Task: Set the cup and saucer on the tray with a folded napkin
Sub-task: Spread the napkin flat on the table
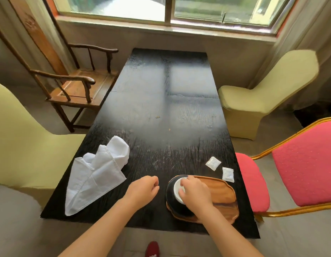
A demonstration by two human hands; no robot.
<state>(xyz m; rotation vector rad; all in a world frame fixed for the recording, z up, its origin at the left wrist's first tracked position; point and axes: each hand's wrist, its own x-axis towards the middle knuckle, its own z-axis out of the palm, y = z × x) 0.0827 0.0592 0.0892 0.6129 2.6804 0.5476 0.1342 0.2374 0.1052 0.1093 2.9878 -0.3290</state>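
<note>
Right hand (195, 191) fingers grip the white cup (177, 190) on its dark saucer (171, 199), at the tray's (224, 197) left end. Left hand (143, 188) rests loosely curled, empty, on the table (161, 108). The napkin (97, 173) lies rumpled near the left edge.

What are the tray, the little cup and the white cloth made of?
The tray looks like wood: brown, with grain streaks and a soft sheen. The cup under the right hand seems to be glazed ceramic, smooth and white, though plastic is possible. The napkin looks like woven fabric: it shows stitched hems and soft creases.
</note>
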